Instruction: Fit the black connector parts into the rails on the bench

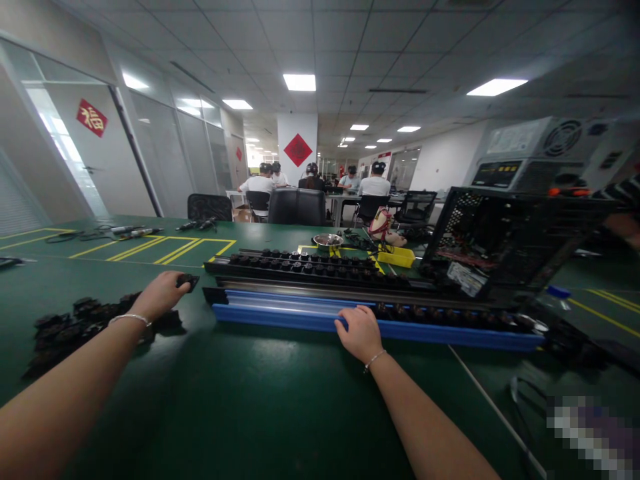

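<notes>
My left hand (163, 295) is closed around a small black part (189, 283), held left of a long blue channel rail (280, 316). Below and beside that forearm lies a loose pile of black parts (85, 320) on the green tabletop. Curled over the blue rail near its middle, my right hand (361, 330) grips its near edge. Black parts (430, 312) sit in a row in the rail's right half, while its left half shows bare channel. Behind it, dark rails carry more round black parts (320, 265).
An open black computer case (475, 247) stands at the right. A metal bowl (328, 240) and a yellow tray (397, 257) are behind the rails. Tools (133, 231) lie at the back left. At the right edge is another person's blurred arm (625, 223); several people sit farther back.
</notes>
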A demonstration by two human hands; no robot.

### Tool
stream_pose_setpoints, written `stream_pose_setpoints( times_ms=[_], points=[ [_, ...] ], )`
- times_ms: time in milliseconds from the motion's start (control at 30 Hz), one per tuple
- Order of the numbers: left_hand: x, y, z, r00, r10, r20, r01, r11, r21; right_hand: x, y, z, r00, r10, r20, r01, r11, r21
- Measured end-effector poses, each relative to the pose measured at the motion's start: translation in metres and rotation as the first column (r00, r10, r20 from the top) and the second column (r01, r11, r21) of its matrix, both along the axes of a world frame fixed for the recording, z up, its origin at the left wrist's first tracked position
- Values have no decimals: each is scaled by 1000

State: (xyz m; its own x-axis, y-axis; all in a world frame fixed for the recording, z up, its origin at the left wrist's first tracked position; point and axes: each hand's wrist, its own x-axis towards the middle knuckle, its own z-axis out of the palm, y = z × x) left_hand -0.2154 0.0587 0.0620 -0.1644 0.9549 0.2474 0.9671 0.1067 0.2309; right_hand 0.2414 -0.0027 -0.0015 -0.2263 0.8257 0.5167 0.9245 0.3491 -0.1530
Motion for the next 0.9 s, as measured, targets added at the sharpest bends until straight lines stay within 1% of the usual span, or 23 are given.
stream_pose_setpoints(
  times_ms=[100, 167, 233, 300, 367, 433, 500, 567, 633, 733, 833, 900],
  points=[
    [-20, -10, 10, 994, 81, -74, -86, 994, -73, 0, -1, 1, 1000, 3, -19, -3, 1000, -7],
    [-30, -19, 11, 973, 168, -157, -188, 974, -126, -1, -1, 2, 1000, 8, -30, -8, 1000, -15],
    [-38, -27, 8, 937, 268, -226, -306, 939, -157, -1, -1, 2, 999, 10, -32, -10, 1000, -21],
    [-45, -34, 3, 901, 360, -240, -402, 903, -153, -1, -2, 3, 1000, 8, -27, -9, 1000, -25],
    [-50, -41, -2, 869, 436, -233, -472, 871, -134, 0, -2, 3, 1000, 3, -21, -4, 1000, -25],
    [-54, -46, -4, 845, 485, -226, -519, 845, -127, 0, -2, 3, 1000, -2, -20, 2, 1000, -23],
    [-58, -49, -3, 832, 506, -227, -542, 828, -142, -1, -2, 3, 1000, -5, -21, 5, 1000, -19],
    [-62, -50, -2, 835, 499, -234, -540, 824, -172, -1, -2, 4, 1000, -8, -17, 8, 1000, -14],
    [-66, -48, -3, 850, 468, -243, -515, 834, -195, -1, -2, 4, 1000, -11, -11, 11, 1000, -12],
    [-70, -42, -8, 863, 426, -270, -483, 851, -203, -1, -2, 4, 1000, -17, 3, 17, 1000, -15],
    [-68, -32, -13, 849, 460, -258, -509, 845, -167, -1, -2, 3, 1000, -17, 0, 17, 1000, -12],
    [-59, -23, -13, 848, 482, -222, -509, 857, -83, -1, -2, 3, 1000, -13, -10, 13, 1000, -8]
  ],
)
